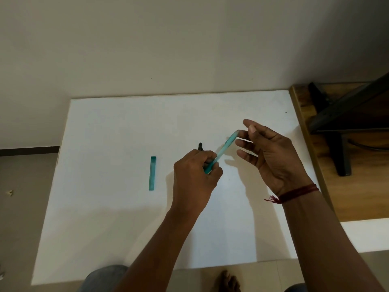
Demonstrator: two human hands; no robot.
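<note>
My left hand (194, 175) grips the lower end of a clear teal pen barrel (225, 146), which slants up to the right above the white board (117, 218). My right hand (271, 157) is held beside the barrel's upper end with fingers spread and relaxed; its fingertips are at or just off the tip, and I cannot tell if they touch. A small black part (200, 146) sticks out just above my left hand's knuckles. A teal pen cap (152, 173) lies flat on the board to the left of my left hand.
The white board lies on a pale floor against a wall. A wooden surface (357, 199) with a black metal stand (341, 152) borders the board on the right. A knee (105, 277) and a bare foot (227, 281) show at the bottom edge.
</note>
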